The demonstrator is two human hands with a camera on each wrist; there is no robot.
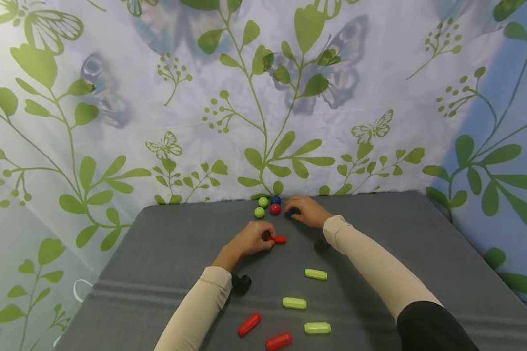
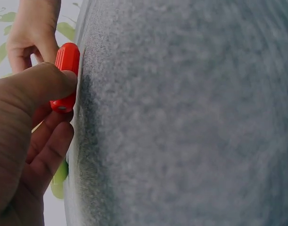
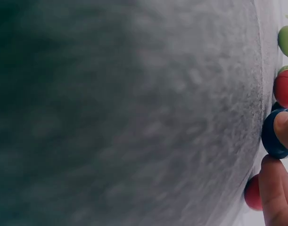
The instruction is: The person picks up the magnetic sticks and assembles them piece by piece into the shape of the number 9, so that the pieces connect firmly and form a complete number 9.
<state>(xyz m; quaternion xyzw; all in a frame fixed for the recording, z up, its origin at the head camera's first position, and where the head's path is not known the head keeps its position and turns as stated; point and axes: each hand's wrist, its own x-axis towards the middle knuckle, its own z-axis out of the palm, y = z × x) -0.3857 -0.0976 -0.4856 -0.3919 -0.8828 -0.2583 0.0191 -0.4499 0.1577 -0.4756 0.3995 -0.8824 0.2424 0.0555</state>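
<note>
In the head view my left hand (image 1: 249, 239) pinches a short red ribbed plastic rod (image 1: 280, 240) low over the grey surface. The left wrist view shows the thumb across the rod (image 2: 67, 56), with fingers behind it. Farther back, my right hand (image 1: 309, 210) holds a dark blue ball (image 1: 293, 211). Thumb and fingertips grip this ball (image 3: 272, 136) at the edge of the right wrist view. Left of that hand sit a red ball (image 1: 275, 209), another blue ball (image 1: 275, 200) and two green balls, one behind (image 1: 263, 201) and one in front (image 1: 259, 212). A red ball (image 3: 252, 193) shows beside the right fingers.
Nearer on the grey padded surface (image 1: 180, 292) lie light green rods (image 1: 294, 303) and two red rods, one slanted (image 1: 249, 324) and one closer to the front (image 1: 278, 341). A leaf-patterned curtain (image 1: 228, 146) hangs behind the back edge.
</note>
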